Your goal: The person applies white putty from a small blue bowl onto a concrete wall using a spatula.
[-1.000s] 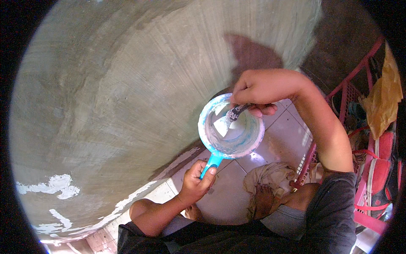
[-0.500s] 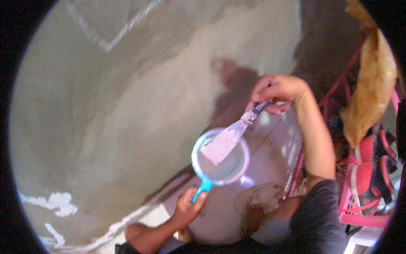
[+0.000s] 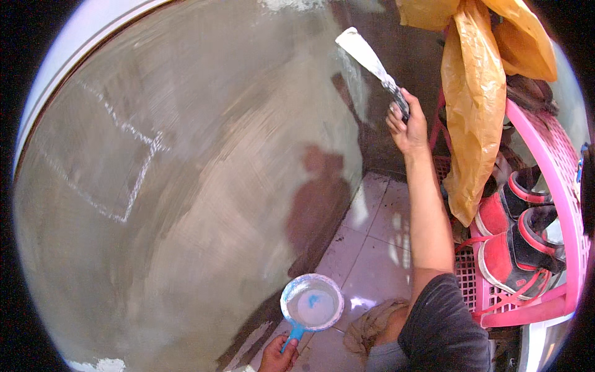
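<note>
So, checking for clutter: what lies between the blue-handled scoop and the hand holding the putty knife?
In the head view, only bare plastered wall and pale floor tiles separate the scoop from the right hand.

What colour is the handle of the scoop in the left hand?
Blue, on the scoop held by the left hand; head view.

My right hand (image 3: 409,127) lifts the putty knife (image 3: 370,62) out of the blue-handled scoop (image 3: 311,305) and now holds it high, blade tip against the grey wall (image 3: 186,186). My left hand (image 3: 277,354) drops the scoop well below the knife, near the wall's foot.
</note>
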Available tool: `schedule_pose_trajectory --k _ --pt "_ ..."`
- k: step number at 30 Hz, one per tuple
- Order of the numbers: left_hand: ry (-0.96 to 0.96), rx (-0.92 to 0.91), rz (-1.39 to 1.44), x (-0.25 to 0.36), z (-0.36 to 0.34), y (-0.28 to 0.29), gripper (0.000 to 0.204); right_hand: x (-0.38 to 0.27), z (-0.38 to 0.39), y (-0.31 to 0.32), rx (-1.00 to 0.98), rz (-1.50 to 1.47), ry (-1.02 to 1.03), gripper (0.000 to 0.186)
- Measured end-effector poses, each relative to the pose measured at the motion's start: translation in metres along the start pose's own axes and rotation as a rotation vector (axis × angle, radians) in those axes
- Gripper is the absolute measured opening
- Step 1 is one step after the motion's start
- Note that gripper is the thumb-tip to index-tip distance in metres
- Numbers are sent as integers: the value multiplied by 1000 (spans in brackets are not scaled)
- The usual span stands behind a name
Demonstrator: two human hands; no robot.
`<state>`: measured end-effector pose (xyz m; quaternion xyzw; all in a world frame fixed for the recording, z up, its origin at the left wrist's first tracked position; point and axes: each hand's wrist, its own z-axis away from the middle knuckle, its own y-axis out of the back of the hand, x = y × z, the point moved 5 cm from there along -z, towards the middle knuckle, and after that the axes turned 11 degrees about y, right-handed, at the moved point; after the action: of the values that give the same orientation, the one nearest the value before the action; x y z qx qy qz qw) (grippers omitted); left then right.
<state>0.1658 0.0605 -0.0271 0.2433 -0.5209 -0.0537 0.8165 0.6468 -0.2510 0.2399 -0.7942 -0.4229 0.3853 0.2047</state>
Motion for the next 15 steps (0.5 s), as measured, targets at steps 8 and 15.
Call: schedule_pose_trajectory --k 8,15 --pt "262 -101 228 26 5 -7 29 19 -19 -12 350 736 333 31" --pt "218 -131 41 21 -13 -1 31 30 -20 -17 372 1280 562 36"
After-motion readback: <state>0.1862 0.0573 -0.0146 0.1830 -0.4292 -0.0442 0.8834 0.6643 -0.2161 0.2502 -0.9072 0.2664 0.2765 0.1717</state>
